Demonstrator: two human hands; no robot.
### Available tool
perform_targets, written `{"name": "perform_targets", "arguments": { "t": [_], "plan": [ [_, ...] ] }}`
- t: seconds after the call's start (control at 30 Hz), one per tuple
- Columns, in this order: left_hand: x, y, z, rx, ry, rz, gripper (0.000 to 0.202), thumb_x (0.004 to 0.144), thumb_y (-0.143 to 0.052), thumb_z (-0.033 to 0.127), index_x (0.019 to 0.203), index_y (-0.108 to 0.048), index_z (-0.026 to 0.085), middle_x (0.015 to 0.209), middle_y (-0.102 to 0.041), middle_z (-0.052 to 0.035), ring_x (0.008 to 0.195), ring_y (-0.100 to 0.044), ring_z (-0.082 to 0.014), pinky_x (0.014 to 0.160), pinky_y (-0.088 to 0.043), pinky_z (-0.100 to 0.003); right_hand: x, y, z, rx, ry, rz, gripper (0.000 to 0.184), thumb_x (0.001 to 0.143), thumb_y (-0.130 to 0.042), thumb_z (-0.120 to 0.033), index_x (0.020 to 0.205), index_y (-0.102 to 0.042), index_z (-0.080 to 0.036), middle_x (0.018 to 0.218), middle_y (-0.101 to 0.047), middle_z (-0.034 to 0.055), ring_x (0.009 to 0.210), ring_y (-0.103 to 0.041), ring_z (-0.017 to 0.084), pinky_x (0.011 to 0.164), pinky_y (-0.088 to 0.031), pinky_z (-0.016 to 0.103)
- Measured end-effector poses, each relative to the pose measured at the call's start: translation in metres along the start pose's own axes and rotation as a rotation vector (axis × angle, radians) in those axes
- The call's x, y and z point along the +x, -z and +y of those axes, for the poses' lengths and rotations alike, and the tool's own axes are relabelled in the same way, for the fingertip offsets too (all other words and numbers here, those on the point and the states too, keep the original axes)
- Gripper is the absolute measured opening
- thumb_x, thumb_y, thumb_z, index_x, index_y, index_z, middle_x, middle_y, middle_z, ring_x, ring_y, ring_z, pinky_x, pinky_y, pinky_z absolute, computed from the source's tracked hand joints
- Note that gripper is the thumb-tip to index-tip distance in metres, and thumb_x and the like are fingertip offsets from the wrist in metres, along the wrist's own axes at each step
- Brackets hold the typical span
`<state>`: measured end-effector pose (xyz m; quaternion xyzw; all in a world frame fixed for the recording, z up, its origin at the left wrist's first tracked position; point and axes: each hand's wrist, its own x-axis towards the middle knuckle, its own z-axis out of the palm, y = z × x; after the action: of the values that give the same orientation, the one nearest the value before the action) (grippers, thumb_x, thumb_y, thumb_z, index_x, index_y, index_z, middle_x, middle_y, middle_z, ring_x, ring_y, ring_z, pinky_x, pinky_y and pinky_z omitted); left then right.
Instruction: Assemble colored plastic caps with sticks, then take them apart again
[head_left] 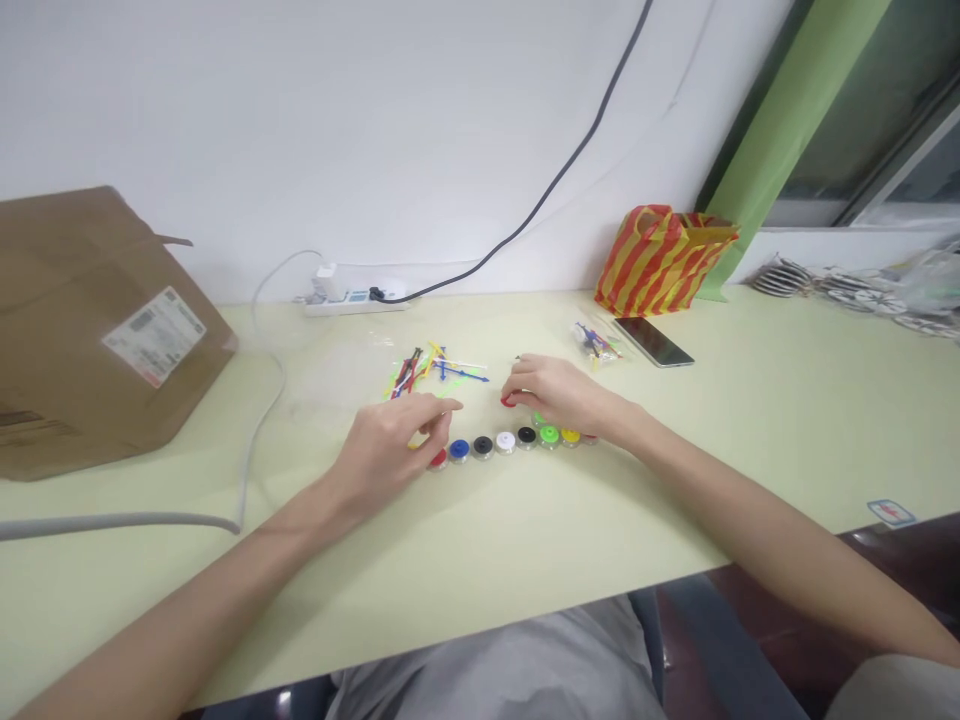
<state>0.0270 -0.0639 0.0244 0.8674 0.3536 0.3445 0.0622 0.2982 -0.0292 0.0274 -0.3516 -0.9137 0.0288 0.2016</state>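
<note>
A row of small round discs with coloured tops and clear sides runs across the table; among them are a blue one point(460, 449), a white one point(505, 441) and a black one point(483, 447). My left hand point(394, 440) is over the row's left end, beside a red-topped disc point(438, 459), its index finger stretched out and apart from the thumb. Nothing shows between those fingers. Behind the row, my right hand point(559, 390) pinches a red disc point(508, 400) at its fingertips. A green disc point(538, 418) is partly hidden under that hand.
Loose coloured plastic pieces point(435, 370) lie behind my left hand. Farther right are a small clear bag of similar pieces point(596, 342), a phone point(654, 341) and a striped bag point(664, 262). A cardboard box point(97, 330) stands left; a power strip point(356, 303) sits against the wall.
</note>
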Motion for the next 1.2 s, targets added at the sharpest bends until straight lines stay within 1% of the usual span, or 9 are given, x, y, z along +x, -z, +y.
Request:
{"name": "perform_targets", "arguments": {
  "t": [0.1, 0.2, 0.33, 0.53, 0.63, 0.77, 0.83, 0.97, 1.2],
  "plan": [
    [0.003, 0.001, 0.009, -0.218, 0.122, 0.040, 0.025, 0.099, -0.057, 0.034, 0.116, -0.073, 0.024, 0.092, -0.074, -0.0024, 0.078, -0.069, -0.0152, 0.065, -0.055, -0.024, 0.004, 0.001, -0.022, 0.157, 0.025, 0.215, 0.016, 0.098, -0.059, -0.012, 0.096, -0.074, -0.017, 0.090, -0.074, 0.0074, 0.088, -0.063, 0.020, 0.077, -0.047, 0.031],
    [0.005, 0.001, 0.013, -0.433, 0.235, 0.071, 0.035, 0.095, -0.067, 0.041, 0.127, -0.070, 0.027, 0.112, -0.075, -0.0051, 0.098, -0.071, -0.0198, 0.072, -0.061, -0.027, 0.011, 0.000, -0.045, 0.275, 0.054, 0.410, 0.013, 0.099, -0.061, -0.016, 0.097, -0.073, -0.019, 0.087, -0.074, 0.0054, 0.083, -0.063, 0.018, 0.074, -0.049, 0.030],
    [0.008, 0.002, 0.008, -0.617, 0.317, 0.126, 0.027, 0.090, -0.074, 0.041, 0.110, -0.078, 0.024, 0.105, -0.077, -0.0063, 0.095, -0.073, -0.0232, 0.078, -0.064, -0.035, 0.028, -0.002, -0.058, 0.339, 0.068, 0.497, 0.009, 0.097, -0.065, -0.017, 0.095, -0.073, -0.019, 0.084, -0.075, 0.0041, 0.076, -0.063, 0.016, 0.071, -0.049, 0.029],
    [0.014, 0.008, -0.003, -0.751, 0.470, 0.320, 0.029, 0.085, -0.078, 0.039, 0.104, -0.076, 0.017, 0.102, -0.077, -0.0103, 0.094, -0.074, -0.0256, 0.076, -0.064, -0.037, 0.077, 0.001, -0.037, 0.549, -0.007, 0.319, 0.015, 0.098, -0.063, -0.023, 0.105, -0.074, -0.016, 0.087, -0.078, 0.0036, 0.078, -0.069, 0.015, 0.072, -0.051, 0.027],
    [0.014, 0.008, -0.009, -0.775, 0.542, 0.387, 0.027, 0.082, -0.080, 0.036, 0.100, -0.074, 0.016, 0.101, -0.075, -0.0094, 0.092, -0.074, -0.0236, 0.073, -0.063, -0.033, 0.103, -0.002, -0.013, 0.367, -0.031, 0.214, 0.016, 0.095, -0.062, -0.015, 0.104, -0.075, -0.013, 0.094, -0.078, 0.0065, 0.081, -0.068, 0.015, 0.077, -0.049, 0.027],
    [0.014, 0.005, -0.013, -0.838, 0.580, 0.400, 0.027, 0.080, -0.080, 0.035, 0.097, -0.071, 0.016, 0.098, -0.072, -0.0074, 0.089, -0.073, -0.0224, 0.070, -0.062, -0.032, 0.125, -0.014, 0.014, -0.006, -0.108, -0.050, 0.021, 0.089, -0.063, -0.010, 0.102, -0.078, -0.015, 0.105, -0.077, 0.0098, 0.092, -0.067, 0.020, 0.075, -0.044, 0.028],
    [0.014, 0.003, -0.013, -0.844, 0.575, 0.420, 0.027, 0.080, -0.081, 0.035, 0.097, -0.070, 0.015, 0.096, -0.072, -0.0070, 0.086, -0.073, -0.0220, 0.069, -0.062, -0.033, 0.130, -0.021, 0.020, -0.102, -0.134, -0.154, 0.023, 0.088, -0.063, -0.011, 0.104, -0.079, -0.017, 0.107, -0.077, 0.0096, 0.096, -0.067, 0.022, 0.073, -0.042, 0.028],
    [0.015, 0.003, -0.013, -0.808, 0.541, 0.515, 0.025, 0.081, -0.080, 0.033, 0.095, -0.069, 0.015, 0.092, -0.072, -0.0070, 0.083, -0.074, -0.0220, 0.066, -0.062, -0.033, 0.137, -0.031, 0.014, -0.104, -0.132, -0.187, 0.024, 0.088, -0.063, -0.014, 0.107, -0.078, -0.018, 0.109, -0.077, 0.0077, 0.096, -0.067, 0.021, 0.073, -0.041, 0.027],
    [0.019, 0.013, -0.024, -0.788, 0.564, 0.639, 0.025, 0.081, -0.079, 0.034, 0.089, -0.065, 0.015, 0.095, -0.073, -0.0084, 0.086, -0.075, -0.0215, 0.069, -0.063, -0.032, 0.144, -0.039, -0.023, -0.094, 0.000, -0.275, 0.019, 0.086, -0.067, -0.017, 0.102, -0.078, -0.018, 0.099, -0.077, 0.0075, 0.084, -0.066, 0.020, 0.065, -0.037, 0.027]
  ]
}}
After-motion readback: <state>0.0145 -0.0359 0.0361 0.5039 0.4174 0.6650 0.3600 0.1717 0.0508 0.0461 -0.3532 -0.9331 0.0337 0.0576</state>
